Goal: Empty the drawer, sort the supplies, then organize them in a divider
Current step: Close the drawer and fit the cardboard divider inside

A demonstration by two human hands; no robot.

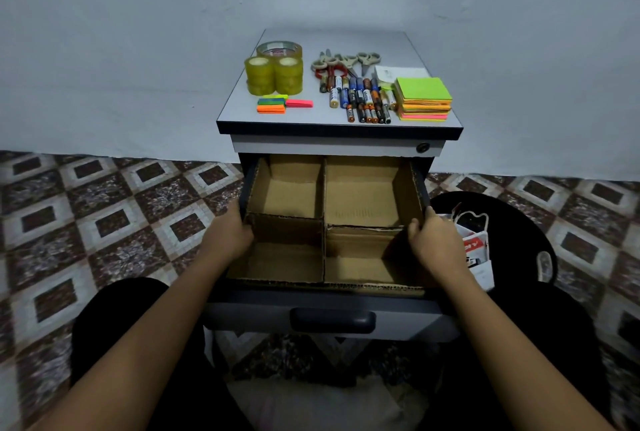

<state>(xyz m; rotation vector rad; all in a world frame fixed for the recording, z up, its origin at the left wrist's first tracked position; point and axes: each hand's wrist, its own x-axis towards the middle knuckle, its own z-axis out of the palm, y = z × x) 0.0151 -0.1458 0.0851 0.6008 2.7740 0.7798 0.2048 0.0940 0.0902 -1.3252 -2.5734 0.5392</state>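
The open drawer of a small cabinet holds a brown cardboard divider with several empty compartments. My left hand grips the divider's left wall and my right hand grips its right wall. On the cabinet top the supplies lie sorted: tape rolls at the left, coloured page flags in front of them, scissors at the back, batteries and markers in the middle, a stack of sticky notes at the right.
A black bag with a white packet lies on the patterned tile floor to the right of the drawer. A plain wall stands behind the cabinet. My dark-clothed legs flank the drawer front, with a pale cushion between them.
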